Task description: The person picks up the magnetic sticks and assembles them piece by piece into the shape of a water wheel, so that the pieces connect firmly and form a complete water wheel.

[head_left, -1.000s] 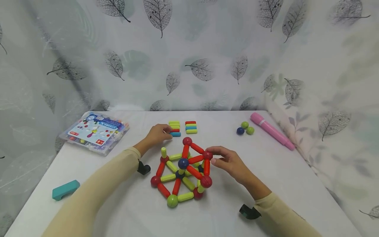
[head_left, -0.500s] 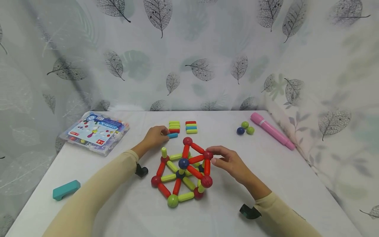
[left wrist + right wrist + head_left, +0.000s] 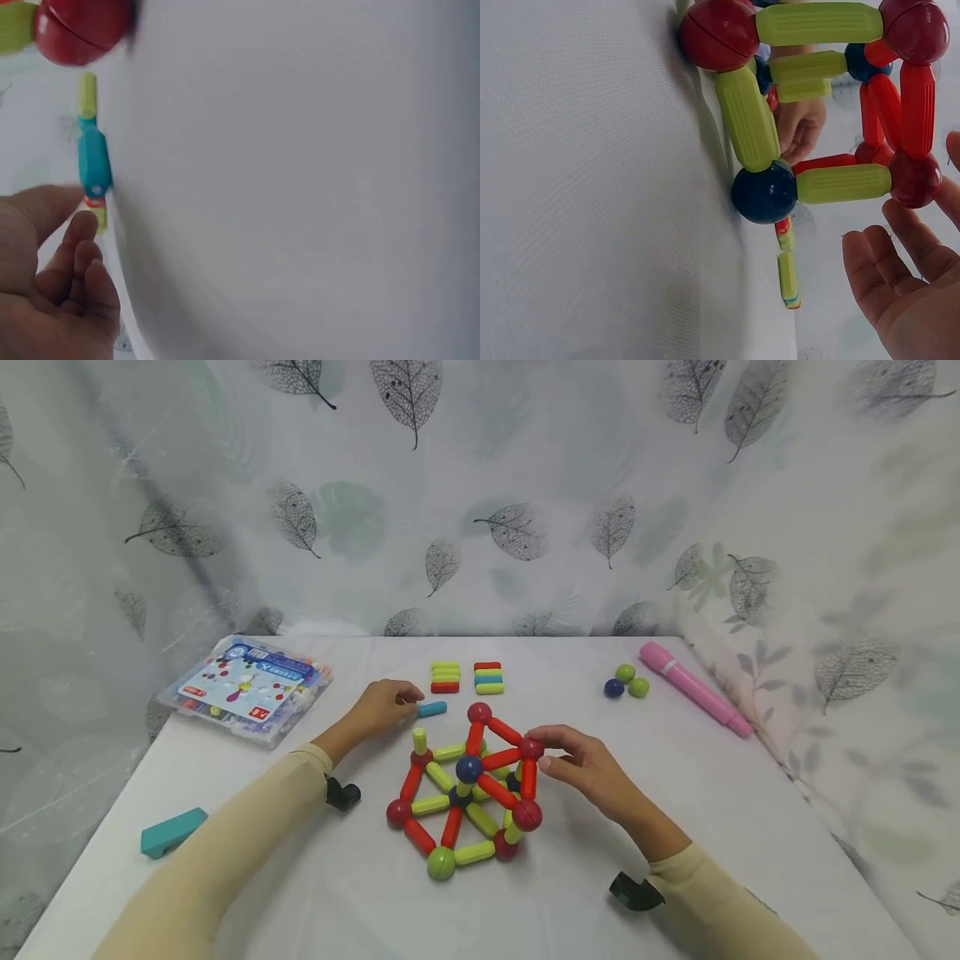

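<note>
A blue magnetic rod (image 3: 432, 708) is pinched at one end between the thumb and forefinger of my left hand (image 3: 378, 708). In the left wrist view the blue rod (image 3: 94, 161) points away from the fingertips. My right hand (image 3: 592, 770) holds a red ball (image 3: 531, 748) at the upper right corner of a magnetic frame, with thumb and forefinger around the ball. Red and yellow-green rods joined by red, blue and green balls make up this frame (image 3: 457, 802). One yellow-green rod (image 3: 419, 742) stands upright on its left red ball. The right wrist view shows fingertips at the red ball (image 3: 916, 180).
Two small stacks of rods, a left stack (image 3: 446, 677) and a right stack (image 3: 489, 678), lie behind the frame. Loose balls (image 3: 626, 672) and a pink marker (image 3: 697, 690) lie back right. A clear box (image 3: 247, 689) and a teal object (image 3: 172, 832) are on the left.
My left hand has drawn the blue rod away from the left stack, leftward and toward me. The right hand keeps its place at the red ball.
</note>
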A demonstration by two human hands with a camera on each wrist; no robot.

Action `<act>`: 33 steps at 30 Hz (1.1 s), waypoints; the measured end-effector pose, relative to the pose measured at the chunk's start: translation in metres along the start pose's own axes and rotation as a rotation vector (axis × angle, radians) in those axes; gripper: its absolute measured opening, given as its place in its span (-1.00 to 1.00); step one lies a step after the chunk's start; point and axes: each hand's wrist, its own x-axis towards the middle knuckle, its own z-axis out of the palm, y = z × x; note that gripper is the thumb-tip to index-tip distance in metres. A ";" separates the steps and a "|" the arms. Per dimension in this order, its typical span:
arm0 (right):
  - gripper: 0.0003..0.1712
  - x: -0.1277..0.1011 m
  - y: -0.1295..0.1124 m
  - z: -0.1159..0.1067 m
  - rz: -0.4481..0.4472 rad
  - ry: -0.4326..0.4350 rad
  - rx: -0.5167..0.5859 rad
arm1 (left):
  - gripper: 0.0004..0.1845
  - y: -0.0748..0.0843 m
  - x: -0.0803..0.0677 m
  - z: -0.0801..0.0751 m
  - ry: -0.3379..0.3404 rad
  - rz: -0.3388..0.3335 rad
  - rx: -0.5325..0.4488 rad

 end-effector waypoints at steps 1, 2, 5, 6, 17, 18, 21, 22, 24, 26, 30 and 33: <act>-0.52 0.000 0.000 0.000 0.000 0.002 0.004 | -0.76 0.000 0.000 -0.001 -0.005 0.004 0.003; -0.52 0.000 0.000 -0.001 0.001 0.002 0.010 | -0.74 0.000 0.000 -0.001 -0.012 0.004 0.005; -0.51 0.001 0.000 -0.001 -0.001 -0.006 0.020 | -0.63 0.002 0.001 -0.001 -0.049 -0.021 -0.007; -0.51 0.001 0.000 -0.001 -0.003 -0.009 0.024 | -0.60 0.003 0.001 -0.001 -0.061 -0.027 0.000; -0.45 0.004 0.001 0.003 0.005 -0.023 0.006 | -0.70 0.011 -0.009 -0.012 -0.073 -0.028 -0.081; -0.44 0.003 0.001 0.003 0.004 -0.023 0.005 | -0.72 0.012 -0.012 -0.016 -0.070 -0.008 -0.113; -0.46 0.003 0.001 0.002 0.002 -0.020 0.000 | -0.73 0.021 -0.025 -0.028 -0.080 0.058 -0.189; -0.47 0.003 0.001 0.002 0.001 -0.018 -0.002 | -0.74 0.024 -0.029 -0.031 -0.089 0.088 -0.195; -0.49 0.003 0.000 0.002 0.001 -0.014 -0.003 | -0.73 0.029 -0.037 -0.037 -0.107 0.154 -0.194; -0.48 0.003 0.000 0.001 0.004 -0.011 -0.001 | -0.72 0.035 -0.044 -0.039 -0.130 0.216 -0.190; -0.45 0.002 -0.001 0.001 0.001 -0.008 0.005 | -0.73 0.042 -0.056 -0.038 -0.167 0.314 -0.182; -0.47 0.001 0.000 0.000 -0.010 -0.006 0.011 | -0.74 0.047 -0.060 -0.034 -0.187 0.354 -0.170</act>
